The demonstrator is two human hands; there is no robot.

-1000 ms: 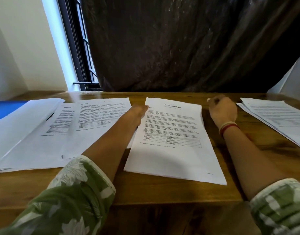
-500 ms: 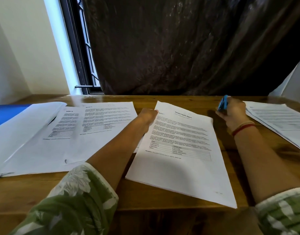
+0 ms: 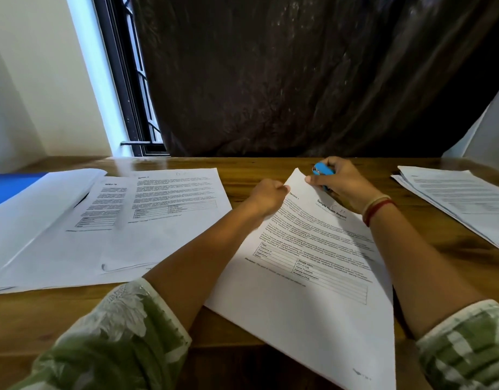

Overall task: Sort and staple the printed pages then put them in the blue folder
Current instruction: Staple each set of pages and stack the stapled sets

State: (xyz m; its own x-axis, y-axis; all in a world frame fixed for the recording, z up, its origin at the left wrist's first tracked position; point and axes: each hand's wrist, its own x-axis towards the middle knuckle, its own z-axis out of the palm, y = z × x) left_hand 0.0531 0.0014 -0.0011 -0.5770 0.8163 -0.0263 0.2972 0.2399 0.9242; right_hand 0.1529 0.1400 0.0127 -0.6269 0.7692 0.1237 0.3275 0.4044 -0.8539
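A stack of printed pages [image 3: 313,277] headed "Sample Health Report" lies turned at an angle in the middle of the wooden table [image 3: 270,167]. My left hand [image 3: 266,195] pinches its upper left edge. My right hand [image 3: 341,180] grips a small blue stapler [image 3: 323,169] right at the stack's top corner. More printed sheets [image 3: 158,209] lie spread at the left, partly over the blue folder [image 3: 11,187] at the far left edge.
Another pile of printed pages [image 3: 462,198] lies at the right edge of the table. A dark curtain [image 3: 299,80] hangs behind the table, with a window frame [image 3: 130,94] and white wall to its left.
My right hand picked up the blue stapler and brought it left to the stack's top corner. My left hand turned the stack clockwise and holds its upper edge.
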